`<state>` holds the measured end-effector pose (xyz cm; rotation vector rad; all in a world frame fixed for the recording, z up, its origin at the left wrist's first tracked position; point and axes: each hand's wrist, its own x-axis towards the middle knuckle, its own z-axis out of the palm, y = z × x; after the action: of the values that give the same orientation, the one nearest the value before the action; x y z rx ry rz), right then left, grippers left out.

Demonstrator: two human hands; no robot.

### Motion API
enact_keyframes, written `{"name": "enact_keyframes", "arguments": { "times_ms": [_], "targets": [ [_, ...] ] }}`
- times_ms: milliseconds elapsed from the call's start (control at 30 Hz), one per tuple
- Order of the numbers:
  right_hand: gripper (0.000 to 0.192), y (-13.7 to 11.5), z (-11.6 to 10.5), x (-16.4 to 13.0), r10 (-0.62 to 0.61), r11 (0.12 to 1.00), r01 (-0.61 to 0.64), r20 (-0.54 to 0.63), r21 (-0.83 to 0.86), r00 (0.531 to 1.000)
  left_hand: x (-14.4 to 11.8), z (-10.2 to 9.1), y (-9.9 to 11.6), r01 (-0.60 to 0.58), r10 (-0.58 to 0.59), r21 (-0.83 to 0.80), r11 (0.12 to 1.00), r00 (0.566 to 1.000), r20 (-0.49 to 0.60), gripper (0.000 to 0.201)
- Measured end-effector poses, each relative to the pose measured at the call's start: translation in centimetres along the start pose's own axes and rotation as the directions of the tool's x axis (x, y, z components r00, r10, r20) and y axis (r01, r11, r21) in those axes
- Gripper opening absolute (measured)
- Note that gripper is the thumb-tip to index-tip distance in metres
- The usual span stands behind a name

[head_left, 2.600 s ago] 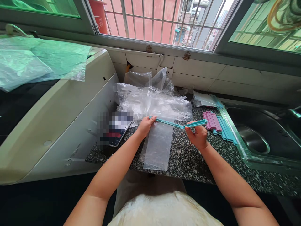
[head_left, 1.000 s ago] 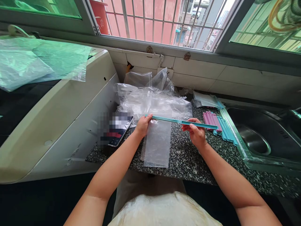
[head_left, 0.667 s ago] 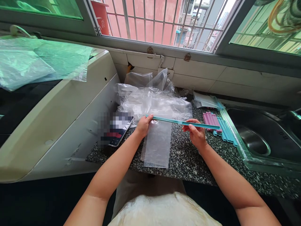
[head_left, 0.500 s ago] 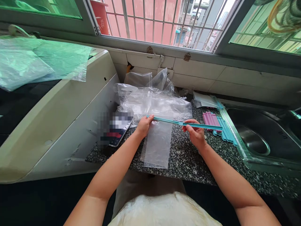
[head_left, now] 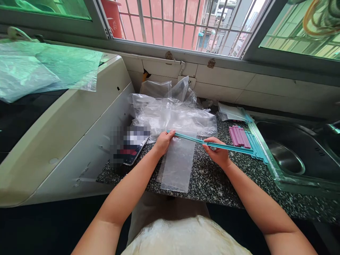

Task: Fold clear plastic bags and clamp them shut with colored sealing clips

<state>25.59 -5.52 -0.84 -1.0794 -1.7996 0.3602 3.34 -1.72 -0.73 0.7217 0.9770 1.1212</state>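
A long teal bag sealing clip (head_left: 186,136) is unfolded between my hands, sloping slightly down to the right. My left hand (head_left: 163,142) is closed on its left end, thumb on top, at the upper edge of a clear plastic bag (head_left: 176,170). That bag hangs below the clip's left half, over the counter. My right hand (head_left: 216,150) pinches the clip around its middle joint, and the right half runs out past the fingers. Whether the bag's edge is inside the clip I cannot tell.
Behind my hands lies a heap of clear plastic bags (head_left: 175,115). Pink clips (head_left: 239,136) and teal clips (head_left: 257,148) lie by the sink (head_left: 285,159) on the right. A phone (head_left: 135,145), partly blurred, rests at the left on the speckled counter (head_left: 209,184).
My right hand has slid a little left along the clip to its joint. The clip's right end has dipped slightly and the bag's lower end has shifted a little left and nearer.
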Motion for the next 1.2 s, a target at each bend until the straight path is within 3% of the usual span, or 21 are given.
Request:
{"name": "enact_keyframes", "arguments": {
  "times_ms": [167,633,900,1033,1200],
  "targets": [
    [0.010,-0.3,-0.1,-0.1,-0.017,0.999,0.017,0.006,-0.034,1.000,-0.1,0.2,0.2,-0.011,0.012,0.012,1.000,1.000,-0.019,0.032],
    [0.011,-0.2,-0.2,0.0,-0.032,0.999,0.031,-0.027,-0.024,0.999,0.1,-0.7,0.2,-0.119,0.106,0.121,0.986,0.989,0.106,0.025],
    [0.009,-0.3,-1.1,0.2,-0.046,0.999,0.045,-0.130,-0.007,0.990,-0.5,-0.3,0.7,-0.143,0.112,0.187,0.972,0.980,0.167,0.023],
    [0.007,0.1,-1.6,0.5,-0.065,0.998,0.060,-0.210,-0.030,0.976,-0.7,-0.3,0.7,-0.134,0.102,0.168,0.977,0.977,0.187,0.025],
    [0.008,0.6,-2.0,0.6,-0.080,0.995,0.062,-0.231,-0.081,0.970,-1.5,-0.1,1.1,-0.080,0.053,0.111,0.991,0.972,0.229,0.027]
  ]
}}
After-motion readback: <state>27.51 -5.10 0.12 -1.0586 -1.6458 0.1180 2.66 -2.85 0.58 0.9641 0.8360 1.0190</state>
